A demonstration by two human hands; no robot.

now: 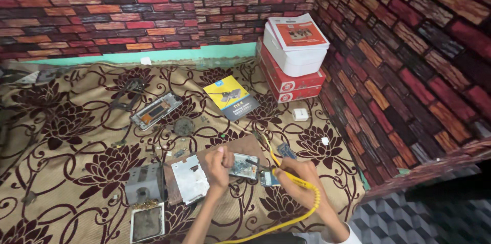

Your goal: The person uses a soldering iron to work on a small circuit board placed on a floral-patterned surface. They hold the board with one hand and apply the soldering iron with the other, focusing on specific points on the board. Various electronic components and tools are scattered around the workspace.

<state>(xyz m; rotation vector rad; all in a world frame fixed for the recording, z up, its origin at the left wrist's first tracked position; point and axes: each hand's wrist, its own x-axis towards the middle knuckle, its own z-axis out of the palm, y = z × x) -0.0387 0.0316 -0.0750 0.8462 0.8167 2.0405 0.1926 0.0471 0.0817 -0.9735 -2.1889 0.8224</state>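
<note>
Here, small circuit board (243,166) lies on brown wooden board (215,157), directly between both hands. Left hand (219,165) pinches its left edge; right hand (300,176) grips yellow-corded soldering iron (261,164), tip pointing left onto it.

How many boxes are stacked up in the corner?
3: a white box on top, and two red boxes under it, upper and lower. More may hide behind.
</note>
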